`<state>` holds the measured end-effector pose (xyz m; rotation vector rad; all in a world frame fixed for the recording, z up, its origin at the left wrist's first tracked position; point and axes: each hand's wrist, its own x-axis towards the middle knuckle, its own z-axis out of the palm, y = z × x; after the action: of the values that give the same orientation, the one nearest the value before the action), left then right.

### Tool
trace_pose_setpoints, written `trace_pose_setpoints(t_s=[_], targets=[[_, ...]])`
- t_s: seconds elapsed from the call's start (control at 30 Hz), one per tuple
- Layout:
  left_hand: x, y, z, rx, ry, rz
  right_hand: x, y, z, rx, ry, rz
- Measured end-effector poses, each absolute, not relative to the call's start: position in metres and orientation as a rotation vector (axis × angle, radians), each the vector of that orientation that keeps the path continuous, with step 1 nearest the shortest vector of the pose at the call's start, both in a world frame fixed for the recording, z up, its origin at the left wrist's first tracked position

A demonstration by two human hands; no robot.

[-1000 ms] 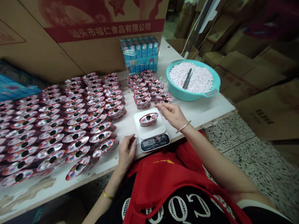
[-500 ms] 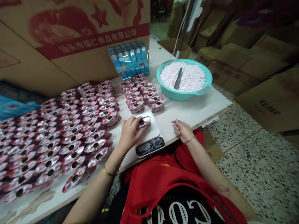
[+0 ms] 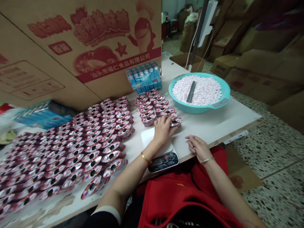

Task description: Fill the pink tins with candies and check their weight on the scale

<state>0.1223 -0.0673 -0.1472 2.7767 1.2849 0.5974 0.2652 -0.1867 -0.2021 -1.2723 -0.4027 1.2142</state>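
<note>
My left hand (image 3: pixel 163 131) reaches over the white plate of a digital kitchen scale (image 3: pixel 163 162). Its fingers are closed on a small oval pack (image 3: pixel 176 122) with a red and white patterned top and a dark round hole, at the front of a short double row of like packs (image 3: pixel 148 119). The hand covers part of the scale plate. To its right, my right hand (image 3: pixel 198 148) hovers near the table's front edge with fingers curled together; what lies in them, if anything, I cannot make out.
A turquoise basin (image 3: pixel 223 98) of small pale pink candies, with a metal strip (image 3: pixel 191 91) on top, stands at the right. Rows of oval packs (image 3: pixel 92 148) fill the left. Blue boxes (image 3: pixel 144 77) sit before a large carton (image 3: pixel 106 63).
My left hand has lifted the oval pack off the scale and carried it away to the row of packs. The right hand stays nearly the same. The view has shifted left.
</note>
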Motion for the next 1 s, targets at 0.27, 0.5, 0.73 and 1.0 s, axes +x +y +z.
trace_pose_setpoints(t_s=[0.27, 0.5, 0.73, 1.0], targets=[[-0.031, -0.052, -0.105, 2.603, 2.168, 0.241, 0.263, -0.183, -0.197, -1.348, -0.418, 1.225], [-0.044, -0.063, -0.1, 2.783, 1.882, 0.268, 0.255, -0.17, -0.202, -1.46, -0.656, 1.246], [0.001, -0.1, -0.082, 2.835, 1.21, 0.358, 0.216, -0.152, -0.194, -1.399, -0.957, 1.232], [-0.02, -0.106, -0.091, 2.759, 1.269, 0.358, 0.183, -0.145, -0.197, -1.345, -0.836, 1.382]])
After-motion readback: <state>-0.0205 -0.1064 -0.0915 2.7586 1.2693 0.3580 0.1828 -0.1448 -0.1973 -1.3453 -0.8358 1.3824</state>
